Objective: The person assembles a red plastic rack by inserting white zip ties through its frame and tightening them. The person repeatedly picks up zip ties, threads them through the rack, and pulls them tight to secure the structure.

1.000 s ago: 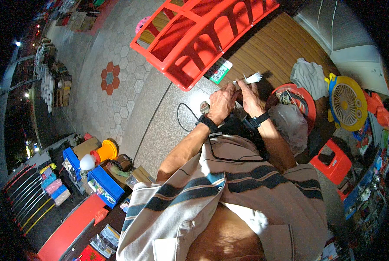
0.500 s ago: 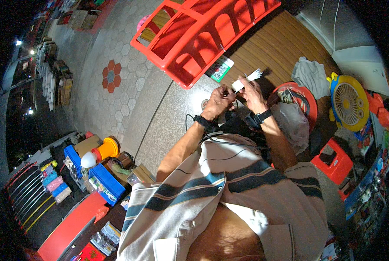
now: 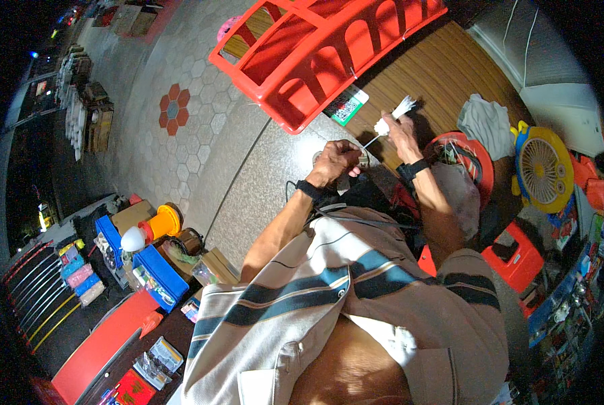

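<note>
My right hand point(image 3: 402, 140) is closed around a bundle of thin white cable ties point(image 3: 403, 106), whose ends fan out past the fingers. A single cable tie point(image 3: 375, 140) runs from the bundle toward my left hand point(image 3: 335, 162). The left fingers are pinched together at its near end; their exact grip is partly hidden. A small brownish object point(image 3: 364, 159) shows beside the left fingertips, too small to name. Beyond both hands lies a red plastic basket point(image 3: 292, 101) with arched openings, and a green and white card point(image 3: 348, 108) rests next to it on the wooden surface point(image 3: 437, 67).
To the right are a red tub point(image 3: 489, 169), a grey cloth point(image 3: 484, 125) and a yellow and blue fan point(image 3: 543, 164). A red stool point(image 3: 516, 256) stands nearer. Blue bins point(image 3: 160, 277) and a yellow-orange container point(image 3: 163, 223) are at the left.
My right hand has moved right and away from the left hand with the bundle. A single cable tie now stretches between them. The left hand has stayed nearly in place.
</note>
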Demonstrator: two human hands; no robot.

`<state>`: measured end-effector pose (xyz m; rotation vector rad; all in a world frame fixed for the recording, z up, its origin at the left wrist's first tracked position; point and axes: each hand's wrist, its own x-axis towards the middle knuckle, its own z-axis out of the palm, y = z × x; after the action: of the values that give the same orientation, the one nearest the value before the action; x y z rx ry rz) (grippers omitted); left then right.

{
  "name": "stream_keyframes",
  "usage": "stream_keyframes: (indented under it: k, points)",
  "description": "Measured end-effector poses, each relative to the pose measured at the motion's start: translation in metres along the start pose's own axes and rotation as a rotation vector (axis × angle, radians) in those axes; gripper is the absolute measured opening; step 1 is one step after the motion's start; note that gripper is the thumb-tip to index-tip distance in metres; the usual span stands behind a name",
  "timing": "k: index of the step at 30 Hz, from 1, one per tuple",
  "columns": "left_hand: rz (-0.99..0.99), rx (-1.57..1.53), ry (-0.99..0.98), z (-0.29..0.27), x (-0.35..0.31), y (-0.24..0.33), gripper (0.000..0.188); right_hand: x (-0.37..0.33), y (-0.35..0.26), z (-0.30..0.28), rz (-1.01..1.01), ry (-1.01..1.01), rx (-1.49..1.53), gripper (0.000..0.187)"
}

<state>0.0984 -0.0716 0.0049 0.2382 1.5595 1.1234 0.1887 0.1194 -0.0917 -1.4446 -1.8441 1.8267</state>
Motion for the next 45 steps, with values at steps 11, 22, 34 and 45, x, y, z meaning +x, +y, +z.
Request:
stream_keyframes:
  k: [11, 22, 34, 45]
  points:
    - [0.062, -0.319, 0.05, -0.019, -0.021, -0.005, 0.015, -0.014, -0.028, -0.023, -0.321, 0.07, -0.793, 0.042]
    - [0.002, -0.259, 0.054, -0.008, -0.024, 0.0, 0.011, -0.077, -0.042, 0.035, -0.221, -0.31, 0.094, 0.028]
    - [0.026, -0.434, 0.085, -0.015, -0.013, -0.025, 0.007, -0.081, -0.05, 0.048, 0.004, -0.582, 0.244, 0.021]
    - [0.009, -0.558, 0.213, -0.032, -0.017, -0.049, 0.009, -0.08, -0.041, 0.084, 0.066, -0.669, 0.241, 0.024]
